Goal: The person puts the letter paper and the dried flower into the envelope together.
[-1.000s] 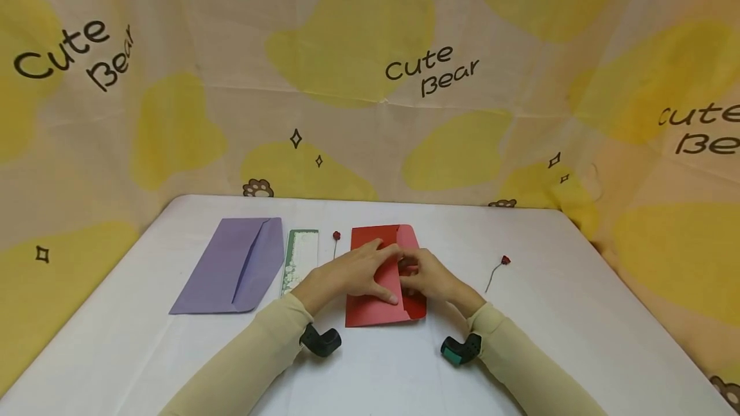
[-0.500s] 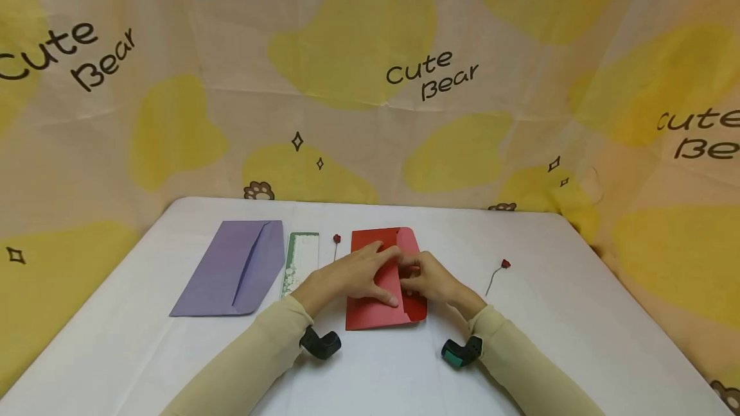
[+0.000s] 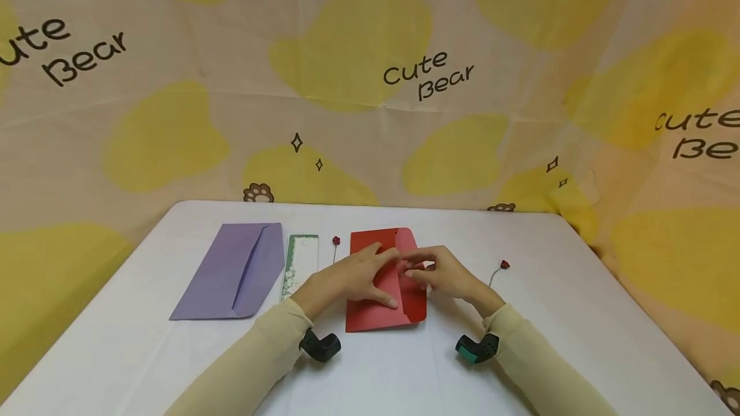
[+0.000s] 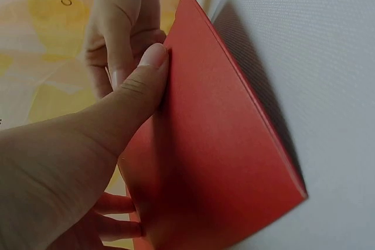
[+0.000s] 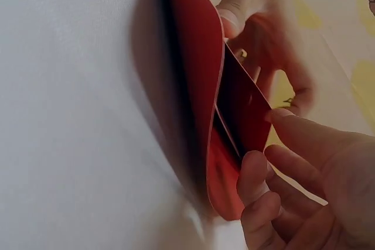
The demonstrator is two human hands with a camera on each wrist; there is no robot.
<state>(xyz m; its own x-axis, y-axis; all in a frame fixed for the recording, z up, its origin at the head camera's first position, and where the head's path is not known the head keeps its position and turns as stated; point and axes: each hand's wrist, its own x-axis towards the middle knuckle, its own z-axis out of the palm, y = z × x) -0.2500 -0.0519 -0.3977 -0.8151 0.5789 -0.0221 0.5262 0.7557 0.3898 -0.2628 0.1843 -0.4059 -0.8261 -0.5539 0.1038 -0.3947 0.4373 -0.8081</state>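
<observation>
A red envelope [image 3: 376, 313] lies on the white table, its opening and flap to the right. My left hand [image 3: 352, 275] rests across it and grips its front panel near the opening, thumb on the near part, as the left wrist view shows. My right hand [image 3: 448, 271] is at the opening, fingers loosely bent and apart with nothing seen between them. In the right wrist view its thumb tip touches or nearly touches the panel's edge. A thin pale edge [image 5: 227, 128] shows inside the envelope [image 5: 196, 45]; what it belongs to is hidden.
A purple envelope [image 3: 225, 275] lies at left, beside a green-bordered white card [image 3: 302, 259]. A small red artificial flower [image 3: 336, 241] lies between card and red envelope. A second flower [image 3: 505, 265] lies at right, its stem partly behind my right hand. A printed cloth hangs behind the table.
My right hand has drawn back slightly to the right, and its fingers have come out of the red envelope's opening and loosened. The left hand has stayed in place.
</observation>
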